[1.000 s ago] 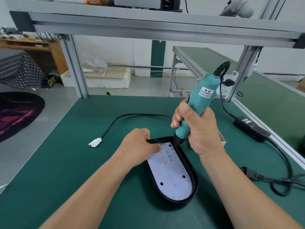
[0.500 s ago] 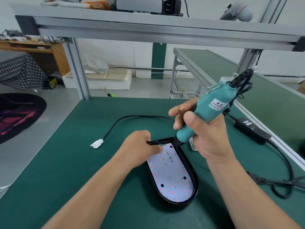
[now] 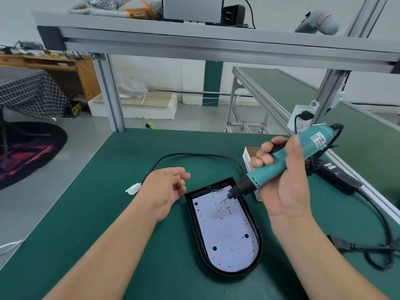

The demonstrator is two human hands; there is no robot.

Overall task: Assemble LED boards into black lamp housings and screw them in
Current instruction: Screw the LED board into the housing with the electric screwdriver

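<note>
To the left of the black lamp housing [image 3: 258,254], beyond its far corner, a white connector [image 3: 132,189] is seen at the end of a black cable [image 3: 194,155], which is led in an arc around the far end of the housing towards its far right corner. Just left of the housing's far end the left hand [image 3: 166,189] is held above the mat. Its fingers are loosely curled, nothing is seen in them, and the housing is not touched by it. Inside the housing the LED board [image 3: 225,232] is already laid flat and the recess is filled by it almost to the rim, so the placing step is judged as done. Three dark round holes are counted on the board and look not yet filled. One small shiny dot near the near end may be a screw, but this cannot be told for sure, so the screwing is judged as mostly left. Over the far part of the board the bit of the electric screwdriver [image 3: 267,172] is pointed down at a slant, its tip very near the board or touching it. Just right of the housing's far end a small cardboard box [image 3: 248,161] is stood with its top open, and its content is hidden. Also right of the housing, the screwdriver is gripped by the right hand [image 3: 287,191], with the fingers wrapped round its teal body.
</note>
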